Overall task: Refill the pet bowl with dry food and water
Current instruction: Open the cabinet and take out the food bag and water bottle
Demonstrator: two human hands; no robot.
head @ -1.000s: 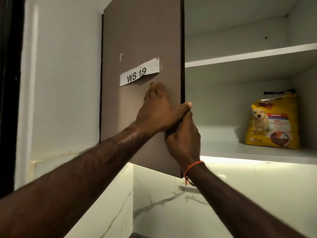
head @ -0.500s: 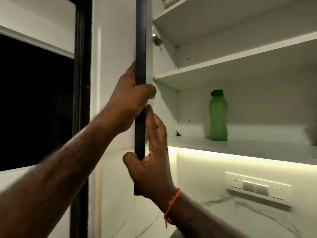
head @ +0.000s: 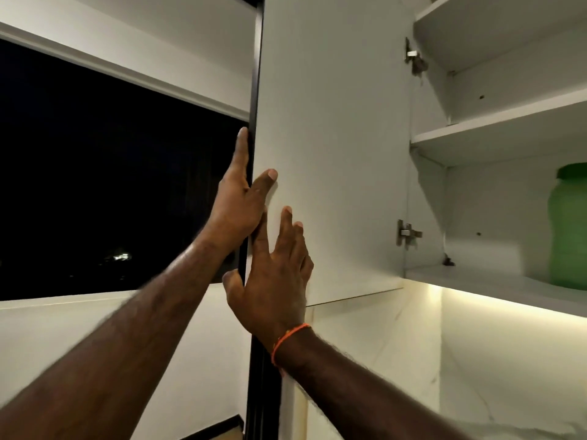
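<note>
Head view: your two hands were on the swung-open cabinet door, with the green bottle on the shelf at the far right.

The cabinet door (head: 333, 154) stood wide open, its white inner face toward you and its dark outer edge running vertically beside the black window (head: 111, 185); open room lay between the door's hinge side and the shelves. The green bottle (head: 568, 230) stood upright, long axis vertical, on the lowest shelf (head: 476, 284), partly cut off by the frame edge, so its cap was probably dark green. Your left hand (head: 238, 201) lay with straight fingers along the door's edge, thumb on the inner face. Your right hand (head: 273, 281), fingers spread and straight, pressed flat against the inner face.
</note>
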